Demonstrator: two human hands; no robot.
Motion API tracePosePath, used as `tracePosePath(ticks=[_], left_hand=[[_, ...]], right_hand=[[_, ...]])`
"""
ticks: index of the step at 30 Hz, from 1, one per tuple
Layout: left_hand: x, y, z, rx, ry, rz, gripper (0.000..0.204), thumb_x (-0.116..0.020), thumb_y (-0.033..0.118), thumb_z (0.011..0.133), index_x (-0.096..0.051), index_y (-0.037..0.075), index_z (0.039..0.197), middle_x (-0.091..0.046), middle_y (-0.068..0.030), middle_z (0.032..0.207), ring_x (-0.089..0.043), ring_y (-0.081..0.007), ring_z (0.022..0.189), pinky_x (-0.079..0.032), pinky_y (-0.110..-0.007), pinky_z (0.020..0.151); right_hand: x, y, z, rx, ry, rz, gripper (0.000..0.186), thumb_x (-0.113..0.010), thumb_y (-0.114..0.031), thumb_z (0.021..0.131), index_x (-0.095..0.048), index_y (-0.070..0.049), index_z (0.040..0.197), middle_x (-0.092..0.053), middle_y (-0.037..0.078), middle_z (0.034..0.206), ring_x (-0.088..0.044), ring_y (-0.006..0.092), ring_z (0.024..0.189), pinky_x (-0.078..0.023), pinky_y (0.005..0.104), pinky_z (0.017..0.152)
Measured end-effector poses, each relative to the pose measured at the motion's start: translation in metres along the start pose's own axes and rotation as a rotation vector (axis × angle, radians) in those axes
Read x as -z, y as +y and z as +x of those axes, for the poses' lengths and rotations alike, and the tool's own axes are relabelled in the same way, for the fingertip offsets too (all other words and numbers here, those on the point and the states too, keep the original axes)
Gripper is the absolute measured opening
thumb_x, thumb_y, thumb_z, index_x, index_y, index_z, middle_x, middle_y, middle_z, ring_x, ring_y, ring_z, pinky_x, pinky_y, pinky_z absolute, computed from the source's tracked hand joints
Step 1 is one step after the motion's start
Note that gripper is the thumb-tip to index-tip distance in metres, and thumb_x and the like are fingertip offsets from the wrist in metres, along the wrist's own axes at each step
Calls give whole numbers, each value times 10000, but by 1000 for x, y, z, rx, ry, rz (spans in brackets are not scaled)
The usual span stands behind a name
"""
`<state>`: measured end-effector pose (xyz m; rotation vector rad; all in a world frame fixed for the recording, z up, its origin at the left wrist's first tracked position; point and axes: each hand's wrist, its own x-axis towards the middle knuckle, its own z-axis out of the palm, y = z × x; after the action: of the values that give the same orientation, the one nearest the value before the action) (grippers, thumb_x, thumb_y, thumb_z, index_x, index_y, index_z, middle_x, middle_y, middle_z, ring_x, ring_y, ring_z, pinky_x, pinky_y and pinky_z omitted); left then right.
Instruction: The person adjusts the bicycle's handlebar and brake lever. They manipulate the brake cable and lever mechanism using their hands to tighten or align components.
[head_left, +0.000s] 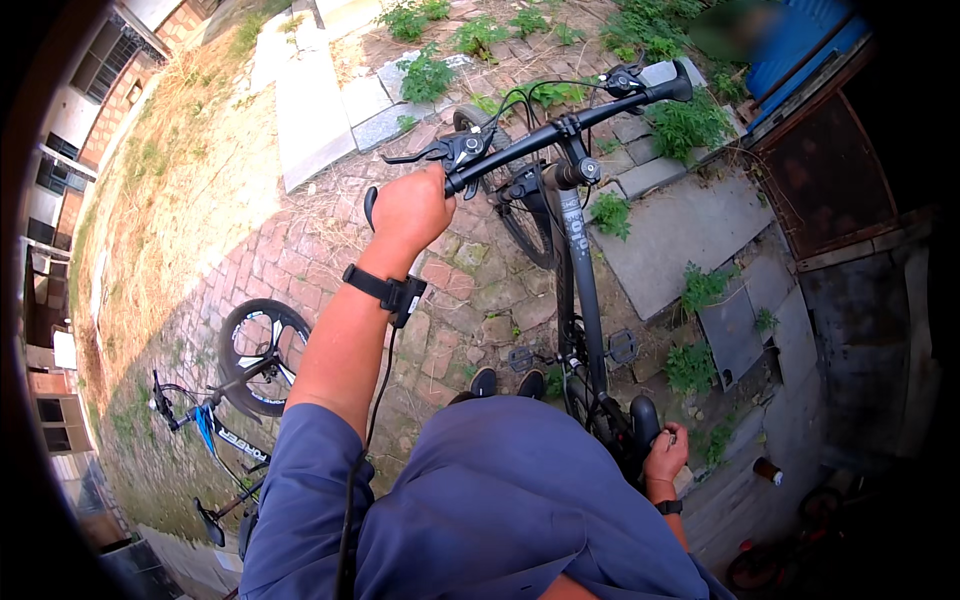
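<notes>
A dark grey bicycle (pixel 580 250) stands upright just right of my body, its front wheel (pixel 525 230) pointing away from me. My left hand (pixel 412 212) is wrapped round the left grip of its black handlebar (pixel 525 150), beside the brake lever (pixel 412 156). At the rear of the bicycle is the black saddle (pixel 645 418). My right hand (pixel 667 456) is closed with curled fingers close to the saddle's right side. What those fingers hold, if anything, is too small to make out.
Another bicycle (pixel 232 437), blue and white, is at the left on the brick paving (pixel 285 245). Stone slabs (pixel 675 245) and green weeds (pixel 690 370) line the right side. Beyond them are a rusty metal panel (pixel 825 170) and a brown cylinder (pixel 767 471).
</notes>
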<state>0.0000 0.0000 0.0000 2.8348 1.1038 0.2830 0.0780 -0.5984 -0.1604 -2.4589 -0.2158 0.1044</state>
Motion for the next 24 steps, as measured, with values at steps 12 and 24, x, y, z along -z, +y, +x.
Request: tracePosePath(ticks=[12, 24], left_hand=[[0, -2, 2, -7, 5, 9, 222, -702, 261, 831, -639, 63, 910, -712, -191, 810, -704, -399, 738, -567, -519, 685], [2, -1, 0, -8, 6, 4, 225, -700, 261, 833, -634, 59, 905, -712, -195, 811, -703, -403, 742, -566, -522, 686]], right_hand=[[-2, -11, -1, 24, 27, 5, 192, -562, -117, 884, -667, -13, 1008, -676, 188, 950, -656, 381, 890, -523, 443, 838], [-2, -12, -1, 32, 32, -5, 186, -566, -113, 884, -667, -19, 1010, -676, 187, 959, -655, 385, 898, -522, 443, 844]])
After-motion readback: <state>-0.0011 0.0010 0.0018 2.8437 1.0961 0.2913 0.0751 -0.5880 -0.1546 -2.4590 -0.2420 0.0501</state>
